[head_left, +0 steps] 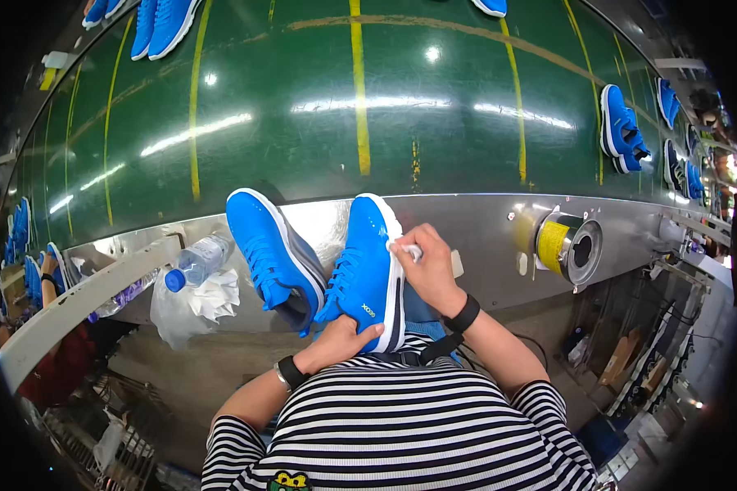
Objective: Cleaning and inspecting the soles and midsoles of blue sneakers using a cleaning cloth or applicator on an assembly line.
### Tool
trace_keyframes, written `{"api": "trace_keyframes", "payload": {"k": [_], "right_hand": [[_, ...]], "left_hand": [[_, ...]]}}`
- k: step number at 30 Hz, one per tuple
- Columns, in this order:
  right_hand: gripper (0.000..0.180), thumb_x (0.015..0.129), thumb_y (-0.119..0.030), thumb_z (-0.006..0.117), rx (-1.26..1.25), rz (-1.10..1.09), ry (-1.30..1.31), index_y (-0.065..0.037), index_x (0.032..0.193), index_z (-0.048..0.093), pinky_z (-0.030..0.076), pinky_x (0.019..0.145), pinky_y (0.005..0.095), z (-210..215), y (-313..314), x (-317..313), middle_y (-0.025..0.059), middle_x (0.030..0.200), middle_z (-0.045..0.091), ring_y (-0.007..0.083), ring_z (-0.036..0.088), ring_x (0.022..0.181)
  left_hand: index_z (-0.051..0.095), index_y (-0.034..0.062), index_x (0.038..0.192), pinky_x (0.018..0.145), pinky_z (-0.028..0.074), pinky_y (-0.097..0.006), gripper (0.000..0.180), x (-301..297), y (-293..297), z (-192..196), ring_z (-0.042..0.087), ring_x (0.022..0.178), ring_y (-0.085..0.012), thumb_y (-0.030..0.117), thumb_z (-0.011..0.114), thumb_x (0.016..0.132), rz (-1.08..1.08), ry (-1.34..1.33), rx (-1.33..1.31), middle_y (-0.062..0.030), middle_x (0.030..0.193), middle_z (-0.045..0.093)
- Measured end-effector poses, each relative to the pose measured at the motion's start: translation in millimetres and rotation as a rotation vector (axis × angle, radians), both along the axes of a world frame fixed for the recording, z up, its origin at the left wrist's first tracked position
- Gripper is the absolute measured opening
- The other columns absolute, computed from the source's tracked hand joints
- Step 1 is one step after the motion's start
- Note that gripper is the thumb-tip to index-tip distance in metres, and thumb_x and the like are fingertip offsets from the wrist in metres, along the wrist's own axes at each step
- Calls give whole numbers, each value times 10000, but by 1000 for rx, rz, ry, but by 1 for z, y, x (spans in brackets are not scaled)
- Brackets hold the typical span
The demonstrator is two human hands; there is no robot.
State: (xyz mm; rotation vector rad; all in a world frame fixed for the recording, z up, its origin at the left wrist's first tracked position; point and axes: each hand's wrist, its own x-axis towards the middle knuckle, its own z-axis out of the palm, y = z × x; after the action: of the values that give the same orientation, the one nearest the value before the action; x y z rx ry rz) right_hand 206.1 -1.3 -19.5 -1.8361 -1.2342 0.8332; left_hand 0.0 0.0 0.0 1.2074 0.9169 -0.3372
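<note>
A blue sneaker (360, 266) with a white sole lies in front of me, toe pointing away. My left hand (341, 342) grips it around the heel, thumb on the side of the shoe. Pinched in my right hand (427, 266) is a small white wad (413, 251), perhaps cloth or tissue; its kind is unclear. The fingertips of that hand touch the right edge of the shoe, where upper and sole meet near the forefoot. Close on the left rests a second blue sneaker (258, 237), toe outward, held by neither hand.
Beyond the metal ledge (475, 221) runs a green conveyor belt (287, 147) carrying more blue shoes (620, 131). A plastic bottle (196, 262) and crumpled white paper (217, 295) lie left. At right sits a metal can (567, 247). A white curved rail (90, 307) and another person's hand (49, 263) appear far left.
</note>
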Motion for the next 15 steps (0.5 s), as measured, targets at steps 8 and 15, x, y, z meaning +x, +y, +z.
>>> {"api": "trace_keyframes", "payload": {"k": [8, 15], "right_hand": [[125, 744, -72, 648, -25, 56, 6, -16, 746, 536, 399, 644, 385, 4, -1, -3, 127, 756, 504, 313, 510, 749], [128, 754, -121, 658, 15, 50, 16, -21, 737, 580, 397, 618, 328, -12, 38, 14, 105, 732, 513, 236, 516, 677]], "left_hand": [[475, -54, 1190, 907, 408, -331, 501, -9, 1, -16, 534, 1057, -252, 294, 594, 849, -14, 41, 20, -189, 1147, 557], [423, -45, 1252, 966, 363, -316, 525, -10, 2, -8, 474, 1141, -228, 271, 583, 864, 37, -108, 25, -165, 1237, 504]]}}
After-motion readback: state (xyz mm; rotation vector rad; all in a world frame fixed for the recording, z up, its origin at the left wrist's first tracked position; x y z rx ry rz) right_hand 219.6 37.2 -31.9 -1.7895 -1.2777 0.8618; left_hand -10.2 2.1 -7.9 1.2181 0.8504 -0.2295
